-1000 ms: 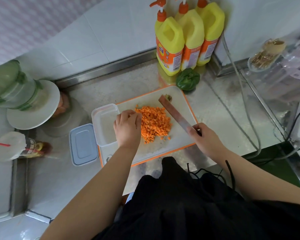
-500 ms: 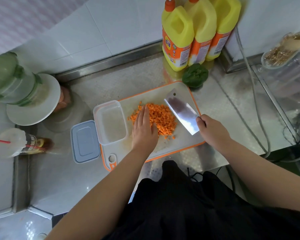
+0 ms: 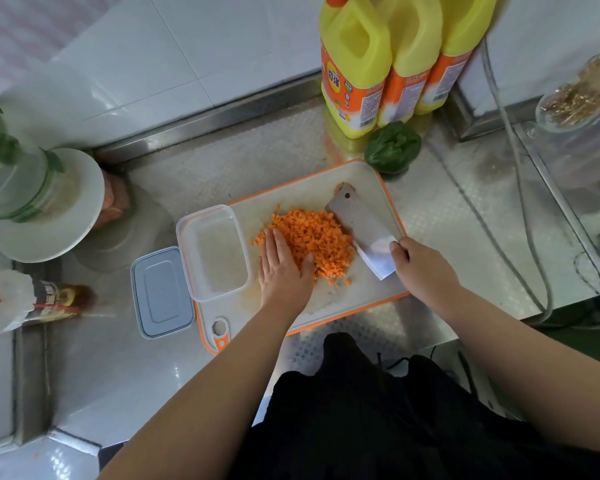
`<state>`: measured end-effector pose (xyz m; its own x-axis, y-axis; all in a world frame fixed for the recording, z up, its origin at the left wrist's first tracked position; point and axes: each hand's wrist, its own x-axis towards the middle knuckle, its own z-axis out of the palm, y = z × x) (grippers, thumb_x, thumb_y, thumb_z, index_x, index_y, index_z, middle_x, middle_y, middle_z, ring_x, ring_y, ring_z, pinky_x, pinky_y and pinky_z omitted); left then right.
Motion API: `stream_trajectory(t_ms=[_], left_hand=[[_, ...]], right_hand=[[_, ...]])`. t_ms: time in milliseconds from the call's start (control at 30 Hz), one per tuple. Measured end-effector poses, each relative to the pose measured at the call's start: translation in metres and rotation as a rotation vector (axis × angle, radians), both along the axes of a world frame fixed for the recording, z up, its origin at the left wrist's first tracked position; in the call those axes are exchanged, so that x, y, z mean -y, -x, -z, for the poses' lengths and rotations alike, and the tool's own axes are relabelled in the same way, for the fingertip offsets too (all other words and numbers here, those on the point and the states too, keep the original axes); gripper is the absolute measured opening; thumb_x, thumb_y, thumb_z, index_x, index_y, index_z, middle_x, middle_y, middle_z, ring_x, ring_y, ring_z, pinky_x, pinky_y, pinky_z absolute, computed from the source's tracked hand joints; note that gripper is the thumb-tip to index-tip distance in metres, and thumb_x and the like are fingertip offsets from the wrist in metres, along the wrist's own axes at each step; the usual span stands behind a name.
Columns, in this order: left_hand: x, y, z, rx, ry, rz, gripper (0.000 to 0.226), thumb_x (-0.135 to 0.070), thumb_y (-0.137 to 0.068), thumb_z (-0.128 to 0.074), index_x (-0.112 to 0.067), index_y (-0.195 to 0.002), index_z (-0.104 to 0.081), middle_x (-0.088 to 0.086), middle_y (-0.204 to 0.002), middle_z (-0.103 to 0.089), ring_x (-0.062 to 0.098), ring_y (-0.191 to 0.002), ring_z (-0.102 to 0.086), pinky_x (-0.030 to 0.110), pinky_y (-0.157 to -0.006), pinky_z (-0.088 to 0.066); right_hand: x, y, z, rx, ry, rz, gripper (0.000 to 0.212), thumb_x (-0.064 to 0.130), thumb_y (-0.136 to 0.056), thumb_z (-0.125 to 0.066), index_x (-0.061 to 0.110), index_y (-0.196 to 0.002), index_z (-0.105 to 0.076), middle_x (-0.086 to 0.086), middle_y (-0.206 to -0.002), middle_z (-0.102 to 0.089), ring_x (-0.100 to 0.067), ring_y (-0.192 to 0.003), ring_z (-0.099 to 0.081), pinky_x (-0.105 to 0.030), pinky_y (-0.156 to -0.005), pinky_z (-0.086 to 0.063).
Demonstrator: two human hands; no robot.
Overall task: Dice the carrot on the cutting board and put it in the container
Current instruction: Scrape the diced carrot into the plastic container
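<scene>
A heap of diced carrot lies in the middle of the white, orange-rimmed cutting board. My left hand rests flat on the board with straight fingers against the heap's left side. My right hand grips the handle of a cleaver, whose broad blade lies tilted against the heap's right side. A clear, empty plastic container stands on the board's left end, just left of my left hand.
The container's grey lid lies on the steel counter left of the board. Three yellow detergent bottles and a green pepper stand behind. A jar on a white plate and a cup with a straw sit far left; cables run at the right.
The cleaver went from edge-on to laid flat and slid left against the carrot heap. My left hand uncurled and now lies flat against the heap's other side.
</scene>
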<state>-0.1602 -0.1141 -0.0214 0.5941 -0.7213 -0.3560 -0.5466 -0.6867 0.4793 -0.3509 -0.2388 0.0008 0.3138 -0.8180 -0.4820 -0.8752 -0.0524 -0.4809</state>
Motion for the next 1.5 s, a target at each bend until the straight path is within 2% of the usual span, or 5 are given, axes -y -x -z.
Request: stream_trajectory(t_ms=[500,767,1100,1300,1500], left_hand=[[-0.008,-0.007,-0.007,-0.058,0.031,0.087,0.062,-0.032,-0.106,-0.027,-0.011,-0.156,0.003,0.002,-0.164,0.011,0.013,-0.15,0.011,0.037,-0.123,0.0],[-0.027,-0.01,-0.028,-0.027,0.512,0.033,0.04,-0.021,-0.103,-0.037,-0.011,-0.139,-0.052,0.003,-0.141,-0.054,0.016,-0.133,-0.048,0.031,-0.109,-0.041],[-0.033,-0.026,-0.033,0.274,0.814,0.089,0.028,-0.011,-0.097,-0.04,-0.006,-0.121,-0.054,0.015,-0.128,-0.054,0.029,-0.124,-0.05,0.048,-0.101,-0.043],[-0.028,-0.046,-0.046,0.554,0.792,0.472,0.041,-0.037,-0.095,-0.052,-0.009,-0.125,-0.051,0.014,-0.132,-0.053,0.036,-0.126,-0.047,0.048,-0.103,-0.039],[-0.027,-0.079,-0.038,0.556,0.594,0.446,0.031,-0.026,-0.088,-0.061,-0.004,-0.11,-0.066,0.014,-0.119,-0.061,0.035,-0.115,-0.053,0.05,-0.102,-0.04]], right_hand=[[-0.01,-0.046,-0.002,0.284,-0.434,0.153,0.034,0.033,-0.102,-0.036,0.016,-0.075,-0.046,-0.005,-0.056,-0.052,-0.016,-0.041,-0.039,-0.025,-0.043,-0.034],[0.001,-0.034,-0.008,0.406,-0.485,0.252,0.035,0.03,-0.102,-0.041,0.015,-0.07,-0.037,-0.002,-0.047,-0.04,-0.016,-0.039,-0.03,-0.027,-0.044,-0.026],[-0.005,-0.059,-0.045,0.406,-0.501,0.071,0.035,0.029,-0.101,-0.041,0.013,-0.071,-0.036,-0.005,-0.052,-0.04,-0.016,-0.039,-0.029,-0.028,-0.043,-0.027],[-0.019,-0.12,-0.058,0.351,-0.55,-0.108,0.034,0.03,-0.102,-0.038,0.009,-0.079,-0.052,-0.009,-0.052,-0.045,-0.018,-0.036,-0.033,-0.025,-0.04,-0.029],[-0.027,-0.168,-0.062,0.124,-0.417,-0.303,0.035,0.029,-0.102,-0.035,0.012,-0.077,-0.052,-0.015,-0.073,-0.055,-0.017,-0.047,-0.042,-0.025,-0.048,-0.035]])
